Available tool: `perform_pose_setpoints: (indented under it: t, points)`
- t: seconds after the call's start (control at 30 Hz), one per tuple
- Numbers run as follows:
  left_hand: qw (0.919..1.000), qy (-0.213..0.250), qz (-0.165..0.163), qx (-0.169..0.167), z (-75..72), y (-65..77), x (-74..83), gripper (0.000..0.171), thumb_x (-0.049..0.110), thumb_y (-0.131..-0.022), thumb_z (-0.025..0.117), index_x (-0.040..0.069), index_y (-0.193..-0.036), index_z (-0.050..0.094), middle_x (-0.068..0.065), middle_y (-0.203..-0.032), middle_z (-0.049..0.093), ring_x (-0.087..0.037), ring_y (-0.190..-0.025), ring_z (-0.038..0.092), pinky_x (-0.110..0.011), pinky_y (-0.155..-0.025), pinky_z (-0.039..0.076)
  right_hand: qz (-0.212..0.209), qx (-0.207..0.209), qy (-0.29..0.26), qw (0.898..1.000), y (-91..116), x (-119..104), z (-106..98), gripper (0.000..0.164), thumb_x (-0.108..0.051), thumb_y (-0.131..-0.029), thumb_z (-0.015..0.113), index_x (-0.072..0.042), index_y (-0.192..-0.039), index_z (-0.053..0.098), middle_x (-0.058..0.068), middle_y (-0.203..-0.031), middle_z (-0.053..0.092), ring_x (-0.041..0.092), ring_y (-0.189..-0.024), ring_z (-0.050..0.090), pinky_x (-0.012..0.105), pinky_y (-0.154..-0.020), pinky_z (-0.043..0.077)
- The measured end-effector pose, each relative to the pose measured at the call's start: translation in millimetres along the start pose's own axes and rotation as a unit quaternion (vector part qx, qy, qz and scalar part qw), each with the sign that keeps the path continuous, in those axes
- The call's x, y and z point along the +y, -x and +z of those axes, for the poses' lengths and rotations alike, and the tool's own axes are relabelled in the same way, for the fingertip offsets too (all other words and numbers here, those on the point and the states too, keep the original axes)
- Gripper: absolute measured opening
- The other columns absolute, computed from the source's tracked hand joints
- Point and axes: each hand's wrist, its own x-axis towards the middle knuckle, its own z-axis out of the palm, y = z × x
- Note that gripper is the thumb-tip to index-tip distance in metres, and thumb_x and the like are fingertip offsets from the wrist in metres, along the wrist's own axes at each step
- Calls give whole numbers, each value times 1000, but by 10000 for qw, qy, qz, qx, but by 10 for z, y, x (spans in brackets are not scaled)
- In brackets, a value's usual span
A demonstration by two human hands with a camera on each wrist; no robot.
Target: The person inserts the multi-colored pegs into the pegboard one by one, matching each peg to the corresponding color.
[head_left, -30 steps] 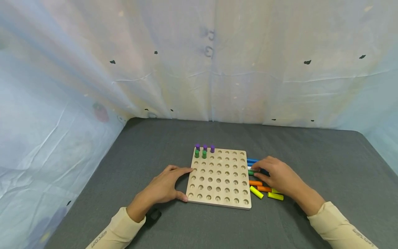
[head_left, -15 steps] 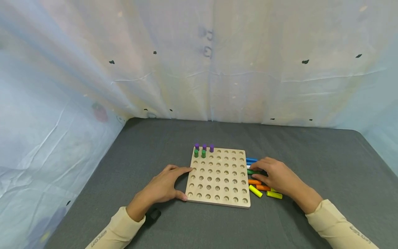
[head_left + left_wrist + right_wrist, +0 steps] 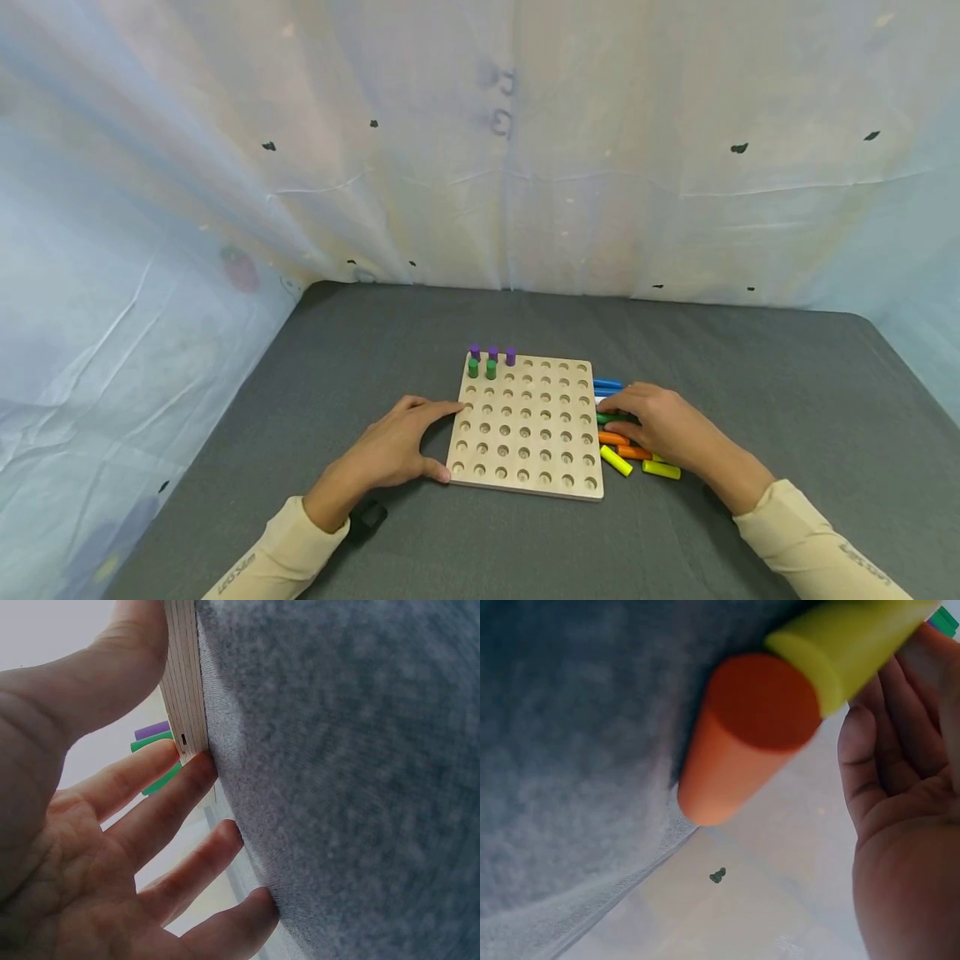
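Note:
A square wooden pegboard (image 3: 536,425) with rows of round holes lies flat on the dark cloth. Three purple pegs (image 3: 511,357) stand along its far left edge, with two green pegs (image 3: 491,369) in front of them. My left hand (image 3: 393,446) spreads along the board's left side, index fingertip and thumb touching it; the left wrist view shows these fingers against the layered board edge (image 3: 187,682). Right of the board, my right hand (image 3: 663,423) pinches a green peg (image 3: 612,418) lying there between thumb and forefinger. Its other fingers are partly hidden.
Blue pegs (image 3: 607,384), a partly covered white peg, orange pegs (image 3: 633,452) and yellow pegs (image 3: 662,470) lie loose beside the board's right edge, around and under the right hand. The grey cloth-covered table (image 3: 375,333) meets pale hanging sheets (image 3: 585,167) behind and to the left.
The right hand shifts slightly toward the board and closes its thumb and forefinger about the green peg. The left hand stays at the board's edge.

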Motion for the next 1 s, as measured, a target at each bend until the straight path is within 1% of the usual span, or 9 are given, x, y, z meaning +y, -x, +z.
perform_pose_setpoints:
  t: [0.13, 0.23, 0.33, 0.5, 0.7, 0.87, 1.0]
  points:
    - [10000, 2, 1, 3, 4, 7, -4, 92, 37, -64, 92, 38, -146, 49, 0, -141, 56, -23, -134, 45, -58, -93, 49, 65, -62, -13, 10000, -5, -20, -1, 25, -18, -87, 77, -21, -112, 75, -5, -105, 73, 12, -93, 68, 36, -79, 58]
    - [10000, 26, 1, -26, 13, 19, -3, 91, 37, -65, 91, 39, -146, 49, -1, -141, 55, -23, -134, 45, -57, -92, 49, 79, -21, -41, 10000, 12, -28, 6, 25, -18, -87, 77, -21, -111, 75, -5, -105, 73, 12, -93, 68, 34, -78, 58]
    - [9999, 84, 31, -63, 18, 28, 2, 91, 37, -65, 91, 38, -146, 49, -2, -142, 54, -23, -134, 45, -57, -90, 50, 13, 180, -47, 9998, 37, -23, 20, 26, -17, -85, 79, -20, -111, 76, -6, -103, 72, 10, -90, 68, 31, -75, 57]
    - [9999, 85, 49, -24, 12, 20, 8, 90, 36, -65, 91, 37, -146, 50, -1, -141, 55, -23, -134, 45, -57, -89, 50, -233, 679, 21, 9974, 38, 10, 43, 31, -15, -82, 82, -20, -112, 75, -7, -101, 71, 4, -82, 64, 24, -68, 54]
    - [10000, 45, 21, -36, 9, 9, 5, 91, 36, -65, 91, 38, -146, 49, 0, -142, 55, -23, -135, 44, -59, -90, 49, -611, 1085, -27, 9922, 15, 51, 64, 37, -11, -81, 81, -16, -116, 72, -7, -97, 69, 1, -77, 59, 22, -64, 51]
    - [10000, 27, 13, -30, 8, 8, 5, 91, 36, -65, 91, 38, -146, 49, 0, -142, 55, -24, -135, 44, -59, -91, 49, -695, 1145, -133, 9909, 7, 52, 68, 39, -9, -83, 79, -16, -120, 69, -7, -102, 67, -4, -74, 53, 19, -62, 48]
    - [10000, 22, -8, -3, 4, 5, 6, 91, 36, -65, 91, 38, -146, 49, 0, -142, 55, -23, -135, 44, -60, -91, 48, -658, 1109, -194, 9915, 1, 42, 61, 37, -8, -85, 77, -15, -121, 68, -7, -108, 66, -4, -76, 55, 19, -64, 49]
